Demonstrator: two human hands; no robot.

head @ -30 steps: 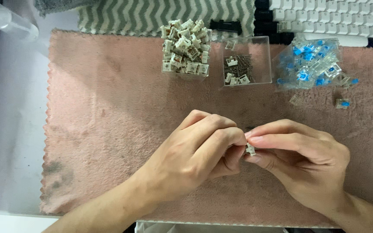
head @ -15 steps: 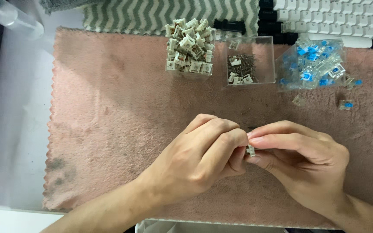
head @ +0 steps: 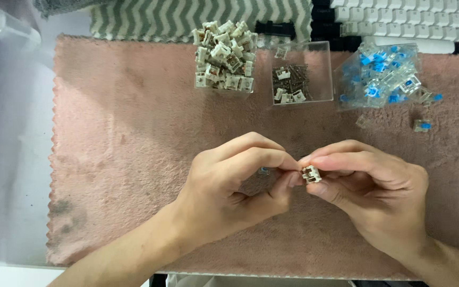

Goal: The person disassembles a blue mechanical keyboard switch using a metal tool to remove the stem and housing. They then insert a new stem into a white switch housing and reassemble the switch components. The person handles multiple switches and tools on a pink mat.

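A pink mat (head: 134, 133) bears a clear box (head: 301, 79), with a keyboard (head: 410, 16) behind.

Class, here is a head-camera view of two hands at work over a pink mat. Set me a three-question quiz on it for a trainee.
1. True or false: both hands meet at the small beige switch part.
2. Which pile lies nearest the keyboard? A) the blue-stemmed parts B) the beige parts C) the clear box
3. What lies under the hands?

Key
1. True: the left hand and right hand pinch it between fingertips.
2. A
3. The pink mat.
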